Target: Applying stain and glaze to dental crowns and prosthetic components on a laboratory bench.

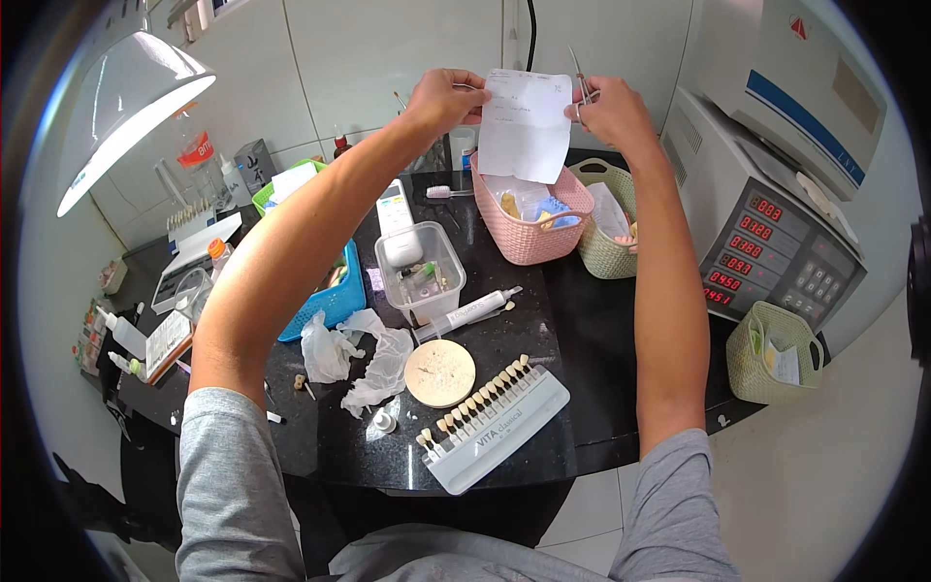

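Both my arms reach forward, holding up a white paper sheet [525, 136] with a few handwritten lines over a pink basket [531, 228]. My left hand [448, 98] pinches the sheet's upper left edge. At its right edge, my right hand [611, 112] grips the paper along with a slim metal instrument [578, 66], whose curved tip points up; it looks like locking forceps or scissors. Inside the pink basket lie a clear bag and blue and yellowish pieces. A green basket [609, 264] with papers and pinkish pieces stands just right of it.
On the black table lie a tooth shade guide [499, 432], a round cream disc [439, 372], a syringe [470, 313], crumpled tissue [378, 359] and a clear tub [419, 272]. A blue basket [339, 301] is left; a furnace-like machine [776, 233] and another basket [773, 354] are right.
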